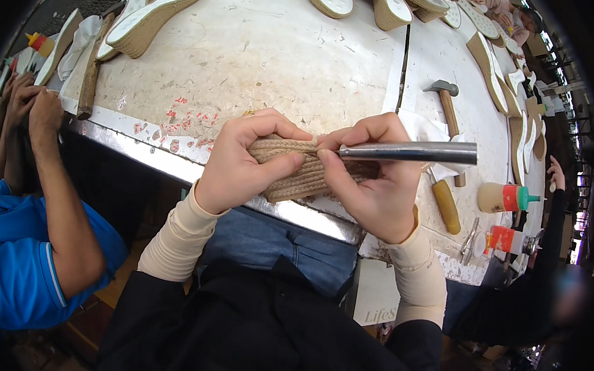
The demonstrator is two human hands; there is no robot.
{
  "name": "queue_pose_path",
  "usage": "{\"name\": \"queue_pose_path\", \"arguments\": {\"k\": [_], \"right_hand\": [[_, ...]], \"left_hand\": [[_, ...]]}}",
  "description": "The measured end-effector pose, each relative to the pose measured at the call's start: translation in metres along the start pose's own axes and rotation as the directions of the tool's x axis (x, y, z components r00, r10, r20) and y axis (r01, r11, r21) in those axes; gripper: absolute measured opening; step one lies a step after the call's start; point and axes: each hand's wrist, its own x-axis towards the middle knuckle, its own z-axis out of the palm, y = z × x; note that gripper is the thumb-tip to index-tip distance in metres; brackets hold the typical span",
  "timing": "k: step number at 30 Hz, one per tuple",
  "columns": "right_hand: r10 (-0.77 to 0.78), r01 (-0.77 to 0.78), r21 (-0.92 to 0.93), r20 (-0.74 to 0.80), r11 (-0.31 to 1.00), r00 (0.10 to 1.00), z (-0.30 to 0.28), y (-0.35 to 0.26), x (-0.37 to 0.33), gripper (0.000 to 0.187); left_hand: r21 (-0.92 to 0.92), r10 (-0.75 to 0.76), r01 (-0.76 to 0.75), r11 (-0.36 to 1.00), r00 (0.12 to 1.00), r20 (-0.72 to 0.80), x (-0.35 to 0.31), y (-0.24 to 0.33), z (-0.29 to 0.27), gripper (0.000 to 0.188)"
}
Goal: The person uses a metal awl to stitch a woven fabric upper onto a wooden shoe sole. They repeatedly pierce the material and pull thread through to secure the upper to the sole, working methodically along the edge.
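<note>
Rope-covered sole (290, 178) sits between the two hands, held up over the near edge of the desk (284, 62). At its 10 o'clock the left hand (254, 156) grips it, thumb on the ropes and fingers curled round the far side. At 3 o'clock the right hand (375, 180) closes around a metal tube (414, 152), with finger and thumb at the sole's upper edge; whether the tube touches the sole I cannot tell. From the sole, a hammer (448, 110) lies at 2 o'clock, a yellow-handled tool (446, 207) at 3, and a teal-capped bottle (499, 198) beyond that. White-topped wedge soles (161, 15) rest toward 11. A person in a blue shirt (34, 258) is at 8.
</note>
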Motion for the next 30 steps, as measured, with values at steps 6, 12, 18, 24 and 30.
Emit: {"name": "queue_pose_path", "arguments": {"k": [6, 12, 18, 24, 30], "right_hand": [[0.025, -0.028, -0.032, -0.088, 0.999, 0.996, 0.004, -0.004, 0.004, 0.029], [0.008, 0.005, 0.074, -0.181, 0.997, 0.983, 0.005, -0.002, 0.009, 0.033], [0.020, -0.022, -0.021, -0.088, 1.000, 0.996, 0.003, -0.003, 0.005, 0.037], [0.043, -0.023, 0.164, -0.118, 0.986, 0.992, -0.004, -0.002, 0.007, 0.036], [0.045, 0.026, 0.348, -0.194, 0.937, 0.980, -0.005, 0.000, 0.003, 0.036]], "left_hand": [[0.015, 0.041, -0.041, 0.999, 0.999, 0.004, 0.002, 0.000, 0.000, 0.019], [-0.054, -0.033, 0.035, 0.998, 0.999, 0.042, 0.005, 0.001, -0.002, 0.019], [-0.120, -0.075, 0.079, 0.990, 0.996, 0.037, 0.006, -0.001, -0.002, 0.017], [-0.128, -0.085, 0.094, 0.987, 0.994, 0.072, 0.007, 0.001, -0.004, 0.018], [-0.128, -0.193, 0.203, 0.971, 0.977, 0.091, 0.009, 0.010, -0.007, 0.017]]}}
